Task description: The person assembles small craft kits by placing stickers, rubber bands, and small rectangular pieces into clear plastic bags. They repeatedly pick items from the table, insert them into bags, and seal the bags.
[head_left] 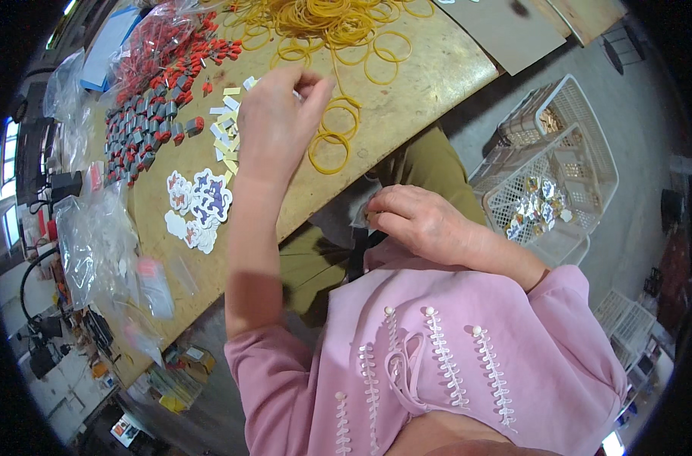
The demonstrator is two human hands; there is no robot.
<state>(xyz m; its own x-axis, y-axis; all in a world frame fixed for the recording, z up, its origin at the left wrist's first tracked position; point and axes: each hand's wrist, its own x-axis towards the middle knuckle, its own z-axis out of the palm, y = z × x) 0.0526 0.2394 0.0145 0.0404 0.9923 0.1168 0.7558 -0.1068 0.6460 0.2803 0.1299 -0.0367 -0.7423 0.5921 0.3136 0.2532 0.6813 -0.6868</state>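
My left hand (285,114) is over the worktable, its fingers curled and pinched together. Something small and white shows by the fingertips, too little to name. Beside that hand lie small white and pale yellow strips (226,133). Yellow rubber bands (332,152) rest to its right, and a large heap of them (323,23) lies beyond. My right hand (418,220) is above my lap, fingers closed around something mostly hidden; a pale, see-through edge shows at the fingertips. Die-cut cartoon stickers or cards (209,196) lie in stacks on the table near my left forearm.
Small grey blocks with red ends (141,125) and a bag of red pieces (152,49) cover the table's left part. Clear plastic bags (95,243) lie along its left edge. On my right stand white plastic baskets (601,156), one containing shiny packets (540,205).
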